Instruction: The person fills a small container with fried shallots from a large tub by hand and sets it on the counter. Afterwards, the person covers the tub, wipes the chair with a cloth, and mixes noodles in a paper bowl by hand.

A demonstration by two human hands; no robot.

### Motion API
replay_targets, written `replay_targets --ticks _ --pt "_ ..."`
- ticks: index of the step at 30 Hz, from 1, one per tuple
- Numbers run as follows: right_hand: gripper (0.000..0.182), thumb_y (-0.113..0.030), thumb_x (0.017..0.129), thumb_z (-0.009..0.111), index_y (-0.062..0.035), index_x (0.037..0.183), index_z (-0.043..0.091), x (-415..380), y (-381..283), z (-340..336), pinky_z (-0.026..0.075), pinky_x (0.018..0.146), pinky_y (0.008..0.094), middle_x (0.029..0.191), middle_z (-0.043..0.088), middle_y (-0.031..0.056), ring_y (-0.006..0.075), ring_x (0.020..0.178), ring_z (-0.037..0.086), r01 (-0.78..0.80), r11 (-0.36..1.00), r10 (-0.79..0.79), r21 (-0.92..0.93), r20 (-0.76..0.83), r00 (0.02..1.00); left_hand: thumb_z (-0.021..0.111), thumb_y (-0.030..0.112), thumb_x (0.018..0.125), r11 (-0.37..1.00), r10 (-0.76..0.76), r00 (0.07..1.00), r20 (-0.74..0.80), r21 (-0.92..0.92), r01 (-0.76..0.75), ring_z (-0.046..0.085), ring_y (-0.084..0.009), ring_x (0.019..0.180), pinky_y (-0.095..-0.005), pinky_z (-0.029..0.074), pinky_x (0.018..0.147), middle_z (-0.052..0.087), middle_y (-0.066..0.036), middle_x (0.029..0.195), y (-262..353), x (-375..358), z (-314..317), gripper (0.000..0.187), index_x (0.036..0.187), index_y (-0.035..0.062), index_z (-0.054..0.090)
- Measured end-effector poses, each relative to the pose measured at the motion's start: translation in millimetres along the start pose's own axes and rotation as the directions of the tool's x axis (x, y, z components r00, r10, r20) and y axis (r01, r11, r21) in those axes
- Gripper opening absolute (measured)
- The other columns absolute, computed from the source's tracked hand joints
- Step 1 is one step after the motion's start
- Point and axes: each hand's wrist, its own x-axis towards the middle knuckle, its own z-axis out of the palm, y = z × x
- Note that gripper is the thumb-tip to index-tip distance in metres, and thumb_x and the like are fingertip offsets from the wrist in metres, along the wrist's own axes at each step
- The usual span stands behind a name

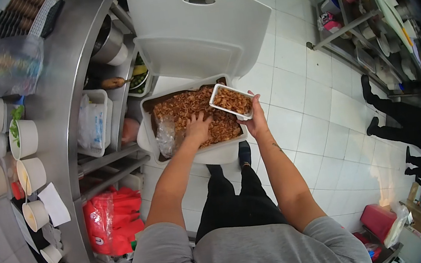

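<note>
A large white bin (152, 156) of brown, flaky food (177, 106) stands in front of me on a white surface. My left hand (198, 129) rests in the food with its fingers spread and partly sunk in; whether it grips any is hidden. My right hand (256, 117) grips a small white rectangular container (212, 100) by its right end, over the bin's right side. The same brown food fills that container. A clear plastic bag (166, 137) lies in the bin, left of my left hand.
A white lid (195, 26) stands upright behind the bin. At left runs a steel counter (59, 72) with white tubs (24, 139); red bags (113, 220) lie below. Shelving (351, 25) stands at right, near people in dark trousers (399, 115).
</note>
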Motion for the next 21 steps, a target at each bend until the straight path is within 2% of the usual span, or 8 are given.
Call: replay_targets --ticks 5,8,11,12,16,19,20,21 --pt "0.082 -0.073 0.083 0.035 -0.0204 0.144 0.021 -1.3 -6.7 0.3 0.023 0.095 0.0709 0.146 0.028 0.0091 0.0363 0.131 0.031 -0.018 1.0 0.018 -0.016 0.022 1.0 0.061 0.001 0.076 0.999 0.018 0.996 0.092 -0.044 -0.014 0.043 -0.0371 0.116 -0.0431 0.044 0.09 0.045 -0.014 0.127 -0.1 -11.4 23.9 0.044 0.118 0.0135 0.057" --pt "0.082 -0.072 0.083 0.036 -0.0202 0.144 0.022 -0.8 -6.7 1.1 0.023 0.095 0.07 0.146 0.028 0.0094 0.0357 0.131 0.031 -0.023 0.999 0.024 -0.042 0.017 1.0 0.061 -0.001 0.076 0.974 -0.121 0.989 -0.081 -0.203 0.102 0.053 -0.0324 0.104 -0.037 0.048 0.082 0.054 -0.013 0.114 -7.5 -12.0 12.6 0.034 0.109 0.0071 0.061" --pt "0.081 -0.072 0.083 0.036 -0.02 0.144 0.023 -0.6 -2.6 1.9 0.024 0.097 0.0672 0.145 0.029 0.0091 0.0338 0.131 0.032 -0.023 0.997 0.026 -0.072 0.039 0.999 0.06 -0.003 0.077 0.689 -0.309 0.942 -0.135 -0.714 0.123 0.061 -0.0274 0.087 -0.0341 0.049 0.074 0.061 -0.011 0.098 -16.9 -17.9 -10.7 0.021 0.097 0.0032 0.065" --pt "0.081 -0.072 0.083 0.036 -0.0199 0.144 0.023 -1.2 -2.3 5.6 0.025 0.097 0.0658 0.145 0.029 0.009 0.033 0.13 0.032 -0.029 0.997 0.033 -0.07 0.057 0.998 0.061 -0.003 0.078 0.585 -0.363 0.916 -0.172 -0.807 0.081 0.063 -0.0216 0.077 -0.0318 0.049 0.069 0.062 -0.01 0.089 -19.5 -19.3 -15.8 0.015 0.092 0.0014 0.065" --pt "0.08 -0.071 0.084 0.036 -0.0188 0.144 0.024 1.2 -3.0 21.4 0.029 0.098 0.0604 0.144 0.03 0.0091 0.0303 0.13 0.033 -0.046 0.988 0.057 -0.146 0.073 0.996 0.063 -0.002 0.079 0.333 -0.37 0.929 0.03 -0.929 0.163 0.061 -0.015 0.079 -0.0259 0.048 0.07 0.061 -0.007 0.089 -17.6 -32.3 -61.6 0.015 0.094 -0.0004 0.064" --pt "0.078 -0.069 0.085 0.037 -0.0182 0.143 0.026 1.3 -3.1 37.8 0.032 0.098 0.0569 0.144 0.031 0.0086 0.0293 0.129 0.033 -0.069 0.982 0.086 -0.178 0.093 0.992 0.063 0.0 0.08 0.441 -0.213 0.943 -0.257 -0.886 -0.142 0.06 -0.0117 0.083 -0.0248 0.048 0.071 0.061 -0.004 0.093 -0.2 -32.1 -87.9 0.017 0.097 0.0012 0.064" --pt "0.077 -0.069 0.086 0.037 -0.0181 0.143 0.027 -2.1 -6.0 45.9 0.032 0.098 0.0563 0.143 0.031 0.0085 0.0287 0.129 0.034 -0.081 0.98 0.102 -0.183 0.104 0.989 0.064 0.0 0.078 0.41 -0.238 0.948 -0.212 -0.907 -0.1 0.061 -0.0177 0.085 -0.0276 0.048 0.073 0.061 -0.007 0.094 12.7 -32.2 -98.7 0.019 0.097 0.002 0.065" --pt "0.076 -0.068 0.086 0.037 -0.0181 0.143 0.027 -4.3 -8.3 53.3 0.033 0.098 0.0557 0.143 0.032 0.0083 0.0281 0.129 0.034 -0.093 0.978 0.116 -0.188 0.115 0.987 0.063 0.0 0.077 0.535 -0.192 0.938 -0.288 -0.832 -0.146 0.061 -0.0216 0.086 -0.0301 0.048 0.075 0.06 -0.008 0.095 21.5 -26.6 -101.5 0.019 0.096 0.0019 0.065"
